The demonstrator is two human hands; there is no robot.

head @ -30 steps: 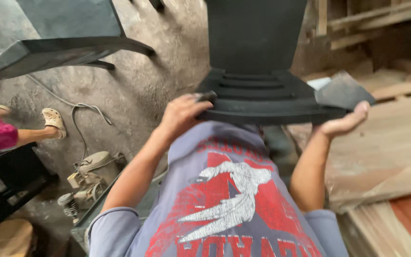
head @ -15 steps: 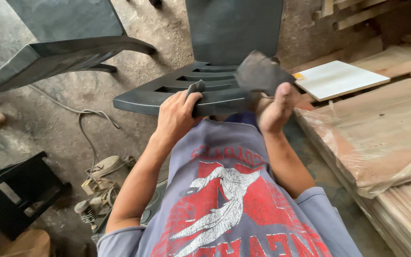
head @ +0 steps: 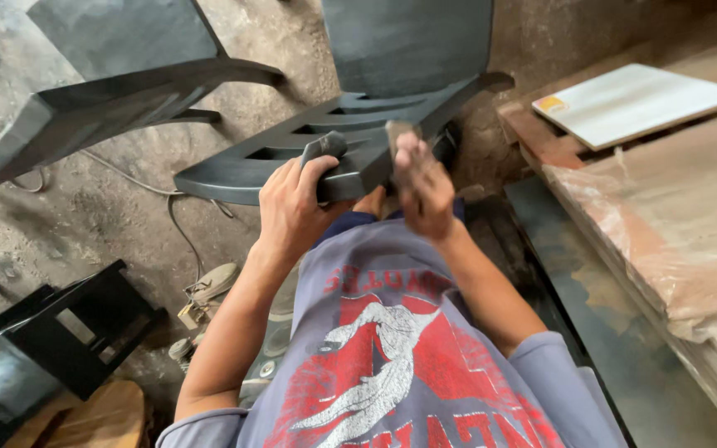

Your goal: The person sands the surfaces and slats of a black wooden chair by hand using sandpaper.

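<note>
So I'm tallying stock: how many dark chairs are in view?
2. One chair lies tipped in front of the person, the left hand gripping its back; another chair lies upper left. More may sit outside the frame.

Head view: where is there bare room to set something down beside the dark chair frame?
Bare concrete floor lies between the chair frame, the second chair piece and the black stool, crossed by a cable. The white board top is free. It is crowded where the left hand and right hand meet the frame.

White tile point(head: 636, 99), cable point(head: 126, 178), perhaps a grinder point(head: 209, 290).
</note>
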